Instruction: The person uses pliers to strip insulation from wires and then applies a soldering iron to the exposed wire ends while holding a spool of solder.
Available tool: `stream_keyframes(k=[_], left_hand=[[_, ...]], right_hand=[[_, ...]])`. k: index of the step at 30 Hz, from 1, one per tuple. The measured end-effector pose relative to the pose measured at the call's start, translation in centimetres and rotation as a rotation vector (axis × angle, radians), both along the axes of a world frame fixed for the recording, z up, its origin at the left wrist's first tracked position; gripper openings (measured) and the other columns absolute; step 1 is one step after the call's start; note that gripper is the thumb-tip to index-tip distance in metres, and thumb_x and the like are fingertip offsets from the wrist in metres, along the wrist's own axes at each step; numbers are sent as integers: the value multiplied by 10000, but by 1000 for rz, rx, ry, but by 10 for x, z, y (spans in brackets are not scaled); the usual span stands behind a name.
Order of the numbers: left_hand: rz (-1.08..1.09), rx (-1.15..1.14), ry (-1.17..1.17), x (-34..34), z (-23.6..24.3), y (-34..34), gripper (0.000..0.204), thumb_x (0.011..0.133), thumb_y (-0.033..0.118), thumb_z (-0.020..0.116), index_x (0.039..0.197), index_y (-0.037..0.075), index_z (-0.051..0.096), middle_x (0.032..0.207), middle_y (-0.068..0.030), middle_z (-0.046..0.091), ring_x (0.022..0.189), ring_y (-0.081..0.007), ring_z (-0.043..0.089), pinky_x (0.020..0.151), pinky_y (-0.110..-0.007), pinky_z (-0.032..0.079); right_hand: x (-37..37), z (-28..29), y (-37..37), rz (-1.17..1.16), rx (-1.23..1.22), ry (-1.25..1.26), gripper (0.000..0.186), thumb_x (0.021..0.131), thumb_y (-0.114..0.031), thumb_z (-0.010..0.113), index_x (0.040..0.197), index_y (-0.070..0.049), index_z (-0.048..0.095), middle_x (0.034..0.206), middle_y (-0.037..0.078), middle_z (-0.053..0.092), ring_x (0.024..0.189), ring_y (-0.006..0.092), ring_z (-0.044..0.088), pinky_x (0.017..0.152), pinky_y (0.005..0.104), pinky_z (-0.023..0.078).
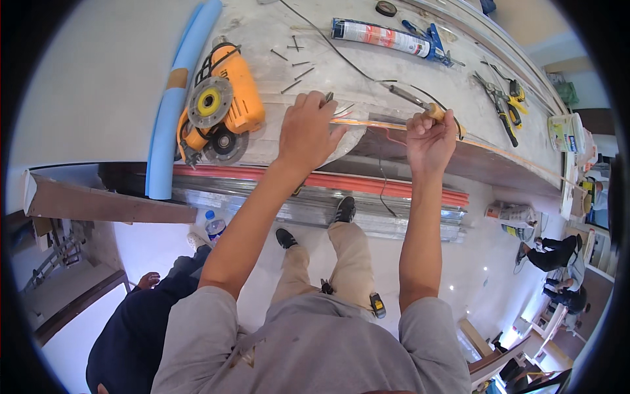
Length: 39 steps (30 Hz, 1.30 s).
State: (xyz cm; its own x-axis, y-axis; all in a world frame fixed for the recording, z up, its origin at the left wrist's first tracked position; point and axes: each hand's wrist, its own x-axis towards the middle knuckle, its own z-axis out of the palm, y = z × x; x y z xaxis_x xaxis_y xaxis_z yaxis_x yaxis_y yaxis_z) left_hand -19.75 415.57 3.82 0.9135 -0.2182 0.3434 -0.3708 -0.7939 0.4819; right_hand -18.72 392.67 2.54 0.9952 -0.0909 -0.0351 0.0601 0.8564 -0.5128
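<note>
My right hand [430,141] is closed round the wooden handle of a soldering iron [408,96], whose metal shaft points up and left over the worktop. My left hand [307,131] is closed at the worktop's near edge. A small dark tip sticks out past its fingers, but the rest of that thing is hidden. Thin loose wires [344,111] fan out just right of the left fingertips. From there, a narrow orange strip [499,151] runs right along the edge, passing by my right hand. A thin reddish wire [387,136] hangs between my hands.
Orange angle grinders [241,92] with bare discs and a blue roll [169,125] lie left. Beyond my hands are screws [289,64], a caulking gun [394,39] and pliers [497,108]. Red pipes [394,186] and metal channels run below the edge. A person in dark clothes [138,328] is close left.
</note>
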Motion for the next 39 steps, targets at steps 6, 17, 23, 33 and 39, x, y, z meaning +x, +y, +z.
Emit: stream_keyframes(k=[6,17,23,33,39], left_hand=[[45,-147,172,14,0,2,297,747,237,732,956,33,674,984,-133,568,960,-281,544,824,-373,447],[92,-323,123,-49,1,9,270,798,167,694,1021,22,646,968,-140,583,858,-275,583,770,-360,467],[156,-19,173,-36,5,19,599,765,251,732,1265,13,502,1169,-198,514,1091,-337,492,965,-415,386],[285,-601,373,-29,-31,58,404,908,255,614,1209,-9,564,924,-95,621,784,-133,573,702,-256,471],[350,-683,373,-25,-42,62,280,929,250,589,989,-14,661,709,-24,607,612,-67,519,582,-221,437]], right_hand=[[-1,-7,-11,-50,83,-22,360,965,-322,493,906,8,625,646,53,526,640,164,475,588,263,394],[14,0,0,32,62,-48,280,958,-265,515,974,-8,624,726,58,563,701,172,510,660,285,421],[19,-3,-13,39,92,-26,165,927,-199,558,898,-40,595,743,56,573,708,165,514,657,287,425],[98,-19,-58,81,-151,123,227,926,-237,543,862,-23,582,694,74,563,639,180,498,617,307,424],[120,-24,-57,194,-223,88,249,926,-251,523,798,-38,547,653,68,525,590,187,465,590,308,402]])
